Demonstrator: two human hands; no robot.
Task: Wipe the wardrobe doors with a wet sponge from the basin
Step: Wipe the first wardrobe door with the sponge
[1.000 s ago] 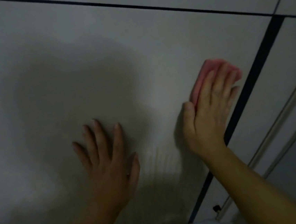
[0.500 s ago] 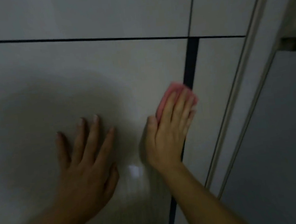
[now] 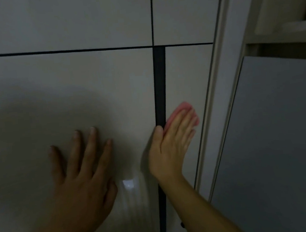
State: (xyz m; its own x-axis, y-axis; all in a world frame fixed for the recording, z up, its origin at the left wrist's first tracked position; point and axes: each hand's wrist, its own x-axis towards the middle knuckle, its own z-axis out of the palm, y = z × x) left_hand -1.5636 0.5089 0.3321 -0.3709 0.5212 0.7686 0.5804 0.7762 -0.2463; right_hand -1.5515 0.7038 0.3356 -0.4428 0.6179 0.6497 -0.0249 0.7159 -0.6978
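Note:
A wide white wardrobe door (image 3: 67, 90) fills the left of the view, with a narrow white door (image 3: 186, 79) to its right beyond a dark vertical strip (image 3: 159, 85). My right hand (image 3: 172, 145) presses a pink sponge (image 3: 182, 107) flat against the narrow door, fingers straight over it, thumb on the dark strip. Only the sponge's top edge and right side show past my fingers. My left hand (image 3: 82, 171) lies flat on the wide door with fingers spread. A wet streaked patch (image 3: 132, 196) shines between my hands.
Upper cabinet doors (image 3: 60, 20) sit above a thin dark horizontal gap. A white frame post (image 3: 219, 90) runs down right of the narrow door, with a grey panel (image 3: 281, 140) beyond it. A shelf with pale objects (image 3: 287, 26) is at the top right.
My right hand has slid the sponge rightwards, from the wide door across the dark strip onto the narrow door. My left hand stays flat on the wide door. The view has shifted right.

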